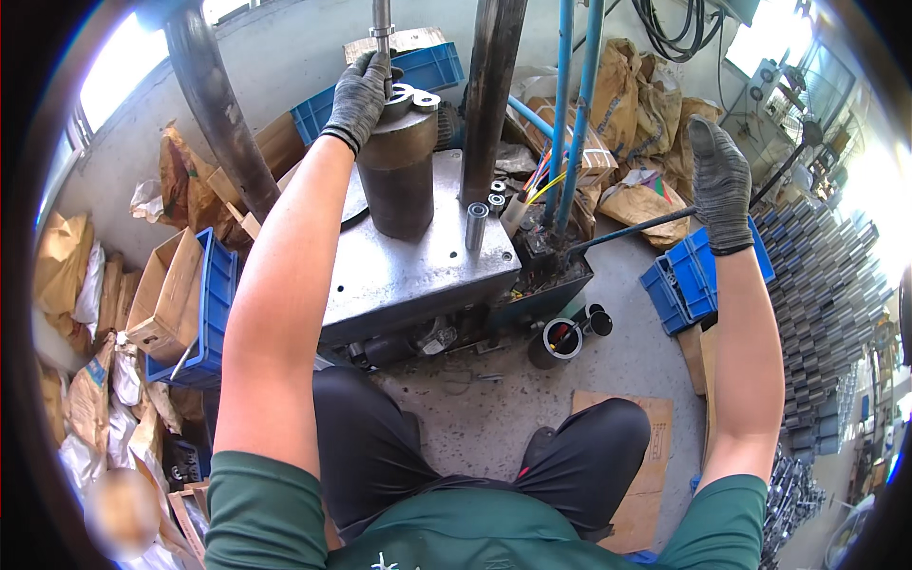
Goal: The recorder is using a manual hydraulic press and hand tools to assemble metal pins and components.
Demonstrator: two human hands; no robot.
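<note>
- Grey knit glove on the left hand (359, 95), up at the top of the dark steel cylinder (397, 176) that stands upright on the press table (408, 271).
- Left fingers are curled together over a pale metal ring piece (410, 98) lying flat on the cylinder's top face; they look closed on its near-left edge, thumb hidden beneath.
- That ring piece sits directly under the vertical ram rod (382, 28), so the rod's long axis runs straight down through where the fingers are.
- From the fingertips the ring piece lies just to the right, touching them, its flat face level and its hole facing up.
- Right hand (720, 185), gloved the same, is well apart from the cylinder, out over the blue crates (686, 280).
- Its palm faces down at the end of a dark lever bar (627, 231), which slants from the machine's corner out to the right; the fingers look extended and together, and I cannot tell whether they actually clasp the bar or only rest on its tip.
- So the left is plainly the nearer hand to the ring piece, the right is at the lever.
- Also on the table: a small steel sleeve (476, 225) standing upright, just right of the cylinder, untouched.
</note>
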